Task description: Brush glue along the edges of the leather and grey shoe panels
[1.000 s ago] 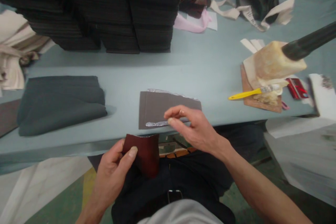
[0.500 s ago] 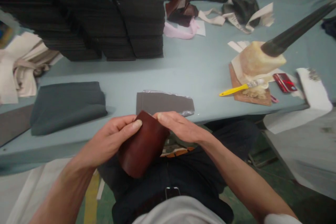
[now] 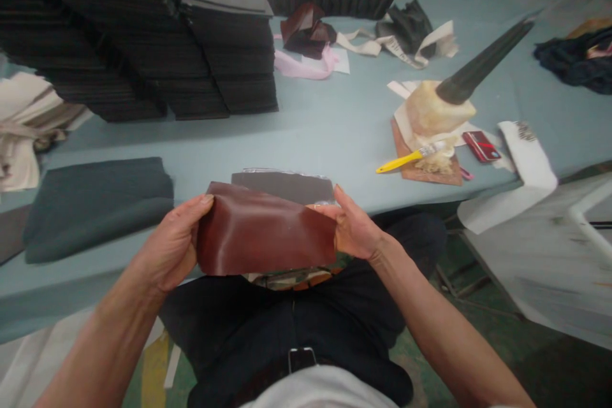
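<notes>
A reddish-brown leather piece [image 3: 268, 229], glossy and slightly curved, is stretched between my hands above the table's front edge. My left hand [image 3: 179, 236] pinches its upper left corner, thumb in front and the other fingers behind. At the right end, my right hand [image 3: 358, 226] holds the edge, with one finger pointing up apart from the leather. Just behind lies a flat grey panel [image 3: 287, 186] with a shiny, ragged border, its lower part covered by the leather.
Tall stacks of dark sheets [image 3: 215, 57] stand at the back left. A folded dark cloth [image 3: 100, 207] lies left. To the right are a yellow-handled brush [image 3: 406, 159], a block with a dark handle [image 3: 440, 108] and a red box [image 3: 480, 146]. Scraps [image 3: 310, 32] lie behind.
The leather piece has turned from steeply slanted, narrow end up, to lying lengthwise across my view. My hands have moved apart, the left one leftward and the right one to its other end.
</notes>
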Demonstrator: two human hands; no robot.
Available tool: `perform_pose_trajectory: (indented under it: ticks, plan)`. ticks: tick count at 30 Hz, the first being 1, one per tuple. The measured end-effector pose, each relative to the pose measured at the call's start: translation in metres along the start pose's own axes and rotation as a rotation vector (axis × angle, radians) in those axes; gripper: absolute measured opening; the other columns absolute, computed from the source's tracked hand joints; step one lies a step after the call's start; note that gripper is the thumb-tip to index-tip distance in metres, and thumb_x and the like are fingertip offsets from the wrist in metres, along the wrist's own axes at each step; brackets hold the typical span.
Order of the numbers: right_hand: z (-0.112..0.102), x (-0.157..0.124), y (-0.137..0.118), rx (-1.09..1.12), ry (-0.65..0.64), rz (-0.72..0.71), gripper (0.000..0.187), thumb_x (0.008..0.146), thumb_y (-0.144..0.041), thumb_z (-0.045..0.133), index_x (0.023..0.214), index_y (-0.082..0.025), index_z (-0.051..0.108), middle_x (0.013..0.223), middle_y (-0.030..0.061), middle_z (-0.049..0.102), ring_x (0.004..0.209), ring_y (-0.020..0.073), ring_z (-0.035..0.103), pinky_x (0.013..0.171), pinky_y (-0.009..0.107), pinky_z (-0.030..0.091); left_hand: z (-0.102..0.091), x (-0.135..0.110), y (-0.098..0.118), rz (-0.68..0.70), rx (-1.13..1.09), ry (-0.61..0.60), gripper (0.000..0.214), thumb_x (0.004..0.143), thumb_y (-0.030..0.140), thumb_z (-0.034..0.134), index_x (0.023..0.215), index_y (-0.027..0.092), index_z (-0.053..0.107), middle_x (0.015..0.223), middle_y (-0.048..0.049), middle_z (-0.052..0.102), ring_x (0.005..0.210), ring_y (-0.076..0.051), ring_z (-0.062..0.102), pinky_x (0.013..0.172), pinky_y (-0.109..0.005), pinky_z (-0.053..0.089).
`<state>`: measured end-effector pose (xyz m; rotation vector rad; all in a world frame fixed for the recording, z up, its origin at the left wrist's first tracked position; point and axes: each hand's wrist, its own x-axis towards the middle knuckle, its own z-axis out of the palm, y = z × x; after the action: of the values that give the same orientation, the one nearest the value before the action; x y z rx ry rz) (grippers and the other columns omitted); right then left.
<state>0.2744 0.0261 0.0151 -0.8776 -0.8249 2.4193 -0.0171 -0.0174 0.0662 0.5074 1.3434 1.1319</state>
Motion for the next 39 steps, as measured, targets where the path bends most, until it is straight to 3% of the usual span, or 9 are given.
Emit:
perform_pose_trajectory:
  ticks: [4, 10, 16, 20, 27, 30, 34, 36, 39]
  plan:
    - [-0.003, -0.010, 0.003, 0.004, 0.015, -0.014, 0.066, 0.081, -0.079, 0.077, 0.113, -0.021, 0.074, 0.109, 0.0076, 0.082, 0.074, 0.0174, 0.075, 0.059, 0.028, 0.063, 0.002, -0.006, -0.006, -0.042, -0.047, 0.037, 0.028, 0.078, 0.033, 0.091, 0.092, 0.017, 0.074, 0.079, 0.0021, 0.082, 0.066, -0.014, 0.073, 0.064, -0.020, 0.060]
    - [0.000, -0.015, 0.010, -0.147, 0.170, -0.061, 0.055, 0.074, -0.060, 0.093, 0.103, -0.018, 0.074, 0.087, 0.0002, 0.075, 0.067, 0.0109, 0.068, 0.052, 0.019, 0.061, 0.002, -0.004, -0.013, -0.090, -0.029, 0.038, 0.036, 0.081, 0.040, 0.090, 0.102, 0.015, 0.075, 0.088, -0.0011, 0.085, 0.074, -0.017, 0.077, 0.070, -0.025, 0.065]
    - [0.009, -0.019, 0.017, -0.313, 0.295, -0.116, 0.056, 0.081, -0.068, 0.083, 0.097, -0.016, 0.072, 0.079, -0.0019, 0.070, 0.059, 0.0081, 0.061, 0.050, 0.018, 0.055, 0.001, -0.018, -0.023, -0.161, 0.046, 0.105, 0.066, 0.058, 0.053, 0.102, 0.105, 0.016, 0.074, 0.093, -0.0051, 0.085, 0.096, -0.027, 0.081, 0.078, -0.029, 0.066]
    - [0.014, -0.034, 0.026, -0.349, 0.322, -0.118, 0.048, 0.090, -0.065, 0.074, 0.094, -0.017, 0.067, 0.073, -0.0044, 0.063, 0.058, 0.0076, 0.054, 0.053, 0.019, 0.049, -0.008, -0.045, -0.057, -0.303, 0.114, 0.261, 0.081, 0.047, 0.065, 0.102, 0.108, 0.021, 0.073, 0.100, -0.0069, 0.085, 0.100, -0.032, 0.081, 0.079, -0.036, 0.068]
    - [0.002, -0.061, 0.049, -0.508, 0.535, -0.148, 0.043, 0.096, -0.060, 0.068, 0.083, -0.021, 0.059, 0.075, -0.0022, 0.062, 0.069, 0.0133, 0.057, 0.062, 0.025, 0.049, -0.010, -0.086, -0.120, -0.370, 0.264, 0.190, 0.067, 0.078, 0.077, 0.079, 0.118, 0.024, 0.074, 0.092, -0.0059, 0.083, 0.095, -0.033, 0.080, 0.082, -0.041, 0.066]
    - [-0.001, -0.070, 0.049, -0.600, 0.596, -0.168, 0.039, 0.098, -0.056, 0.066, 0.081, -0.022, 0.060, 0.073, -0.0020, 0.060, 0.068, 0.0150, 0.056, 0.061, 0.025, 0.049, 0.000, -0.087, -0.124, -0.390, 0.288, 0.108, 0.066, 0.077, 0.075, 0.081, 0.117, 0.022, 0.075, 0.082, -0.0041, 0.079, 0.083, -0.028, 0.077, 0.078, -0.037, 0.064]
    - [-0.001, -0.077, 0.044, -0.698, 0.628, -0.177, 0.035, 0.099, -0.051, 0.066, 0.078, -0.022, 0.062, 0.071, -0.0018, 0.061, 0.068, 0.0159, 0.058, 0.061, 0.026, 0.048, 0.012, -0.082, -0.121, -0.358, 0.389, 0.039, 0.066, 0.068, 0.079, 0.086, 0.094, 0.019, 0.077, 0.064, -0.0004, 0.068, 0.060, -0.018, 0.064, 0.061, -0.027, 0.056]
    - [-0.001, -0.078, 0.042, -0.732, 0.640, -0.181, 0.033, 0.099, -0.048, 0.065, 0.078, -0.022, 0.063, 0.073, -0.0010, 0.063, 0.069, 0.0168, 0.060, 0.063, 0.026, 0.050, 0.017, -0.081, -0.120, -0.318, 0.422, 0.010, 0.067, 0.067, 0.080, 0.084, 0.094, 0.019, 0.079, 0.063, -0.0007, 0.067, 0.062, -0.020, 0.066, 0.062, -0.029, 0.058]
    - [-0.003, -0.077, 0.041, -0.774, 0.658, -0.196, 0.030, 0.101, -0.045, 0.062, 0.081, -0.022, 0.066, 0.078, 0.0010, 0.068, 0.071, 0.0177, 0.062, 0.065, 0.027, 0.051, 0.018, -0.083, -0.121, -0.278, 0.486, -0.041, 0.064, 0.075, 0.077, 0.080, 0.105, 0.020, 0.081, 0.082, -0.0063, 0.079, 0.083, -0.027, 0.076, 0.080, -0.035, 0.064]
